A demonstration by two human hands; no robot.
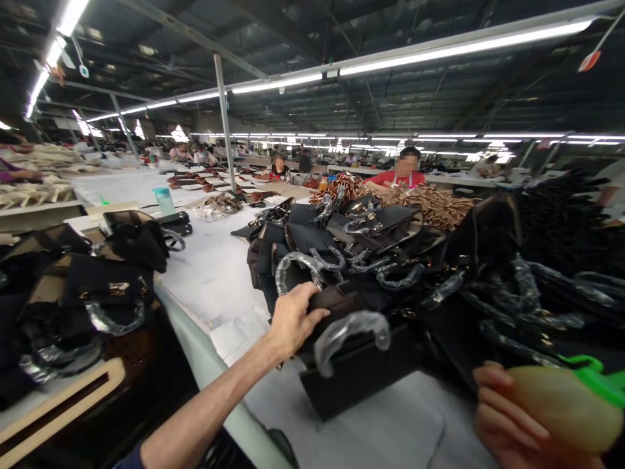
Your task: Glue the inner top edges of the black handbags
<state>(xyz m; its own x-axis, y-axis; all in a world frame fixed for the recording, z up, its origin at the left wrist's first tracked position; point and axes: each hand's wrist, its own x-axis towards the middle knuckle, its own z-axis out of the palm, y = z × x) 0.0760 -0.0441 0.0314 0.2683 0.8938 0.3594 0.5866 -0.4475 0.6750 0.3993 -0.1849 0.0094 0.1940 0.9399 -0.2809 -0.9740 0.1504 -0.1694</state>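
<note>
Black handbag [361, 358] — left hand [295, 319], fingers pinching its edge; right hand [505, 410], fingers round yellowish bottle [564, 407] right of bag — white bench [215, 257] beneath, strip lights [463, 47] above.

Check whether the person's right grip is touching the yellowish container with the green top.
Touching. The head view shows the right grip curled against the side of the yellowish container, fingers pressed to it without a visible gap.

Your left sleeve [131, 460]: dark navy, only the cuff edge in view. Left forearm [215, 407] bare, narrowing toward the wrist. Left hand [291, 320] bare; right hand [505, 413] bare too, slightly blurred.
</note>
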